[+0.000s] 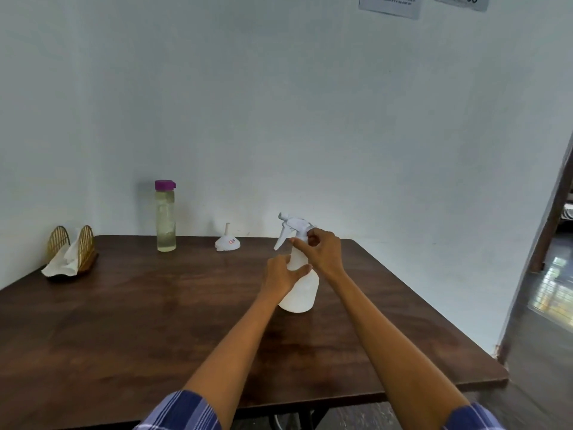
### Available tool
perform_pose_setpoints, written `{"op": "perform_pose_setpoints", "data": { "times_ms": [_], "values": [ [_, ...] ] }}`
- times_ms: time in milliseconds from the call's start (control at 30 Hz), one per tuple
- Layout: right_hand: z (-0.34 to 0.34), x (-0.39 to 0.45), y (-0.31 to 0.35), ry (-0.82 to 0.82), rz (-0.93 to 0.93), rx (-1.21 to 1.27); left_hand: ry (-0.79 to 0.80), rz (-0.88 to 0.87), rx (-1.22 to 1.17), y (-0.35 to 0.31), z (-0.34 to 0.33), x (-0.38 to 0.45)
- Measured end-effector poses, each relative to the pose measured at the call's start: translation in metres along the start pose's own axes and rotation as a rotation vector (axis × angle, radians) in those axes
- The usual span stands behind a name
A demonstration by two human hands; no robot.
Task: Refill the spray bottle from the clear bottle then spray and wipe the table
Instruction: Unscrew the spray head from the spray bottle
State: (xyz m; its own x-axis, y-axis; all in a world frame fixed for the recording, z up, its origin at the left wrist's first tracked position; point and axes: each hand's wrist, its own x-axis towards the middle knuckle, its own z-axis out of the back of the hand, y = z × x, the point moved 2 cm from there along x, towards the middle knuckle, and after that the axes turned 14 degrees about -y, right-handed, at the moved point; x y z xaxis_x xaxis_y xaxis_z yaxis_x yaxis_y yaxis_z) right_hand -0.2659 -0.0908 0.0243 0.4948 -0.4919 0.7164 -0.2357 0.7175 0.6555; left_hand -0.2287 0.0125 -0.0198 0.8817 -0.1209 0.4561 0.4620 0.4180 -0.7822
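Observation:
A white spray bottle [302, 290] stands upright on the dark wooden table [155, 321], right of centre. My left hand [280, 276] grips its body just below the neck. My right hand [322, 251] pinches the neck collar under the white trigger head [293, 226]. The clear bottle [166, 217] with a purple cap holds pale liquid and stands at the back of the table, near the wall. A small white funnel [228, 242] lies mouth down between the two bottles.
A gold wire napkin holder [73, 249] with white napkins [63, 263] sits at the back left corner. The wall runs right behind the table. A doorway [552, 274] opens past the table's right edge.

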Motion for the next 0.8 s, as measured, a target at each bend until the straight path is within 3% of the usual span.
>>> {"op": "perform_pose_setpoints", "data": {
  "times_ms": [167, 300, 467, 667, 800],
  "values": [
    [0.013, 0.002, 0.014, 0.359, -0.180, 0.217, 0.007, 0.024, 0.015, 0.005, 0.010, -0.007],
    [0.029, 0.026, 0.034, 0.625, -0.275, -0.062, 0.005, 0.026, 0.014, 0.005, 0.016, -0.014],
    [0.042, 0.058, 0.067, 0.453, -0.427, -0.182, 0.015, 0.013, 0.029, 0.003, 0.016, -0.013],
    [0.009, 0.061, 0.117, 0.685, -0.272, -0.620, 0.009, 0.019, 0.067, 0.003, 0.017, -0.012],
    [-0.003, 0.054, 0.124, 0.658, 0.004, -0.783, 0.016, 0.005, 0.042, 0.004, 0.018, -0.013]
  ]
}}
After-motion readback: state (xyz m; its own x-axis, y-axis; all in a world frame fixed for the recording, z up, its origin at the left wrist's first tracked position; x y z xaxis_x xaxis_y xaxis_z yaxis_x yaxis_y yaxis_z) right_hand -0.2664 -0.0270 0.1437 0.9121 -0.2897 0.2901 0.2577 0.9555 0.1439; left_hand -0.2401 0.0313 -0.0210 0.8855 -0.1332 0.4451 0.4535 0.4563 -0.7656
